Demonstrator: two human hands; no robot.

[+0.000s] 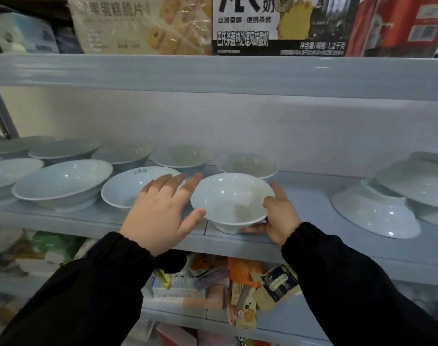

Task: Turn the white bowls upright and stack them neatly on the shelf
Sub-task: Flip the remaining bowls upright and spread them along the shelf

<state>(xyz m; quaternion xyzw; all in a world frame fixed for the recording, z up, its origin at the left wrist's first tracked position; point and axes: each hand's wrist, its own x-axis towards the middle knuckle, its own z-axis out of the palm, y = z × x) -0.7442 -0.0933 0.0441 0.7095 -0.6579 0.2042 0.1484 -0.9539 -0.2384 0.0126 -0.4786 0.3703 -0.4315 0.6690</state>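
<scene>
Upright white bowl (231,198) at the front edge of the grey shelf (238,242), a hand on each side.
Right hand (279,216) grasps the bowl's right side: thumb against the rim, fingers curled under the foot. Left hand (160,211) is released, fingers spread straight, thumb touching the bowl's left wall. Two rows of upright bowls (63,181) stand to the left. Overturned bowls (375,211) lean together far right, well apart.

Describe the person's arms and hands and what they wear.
The left sleeve and right sleeve are black, long and loose, each gathered into an elastic cuff at the wrist. The left hand and right hand are bare: no gloves or rings show.
</scene>
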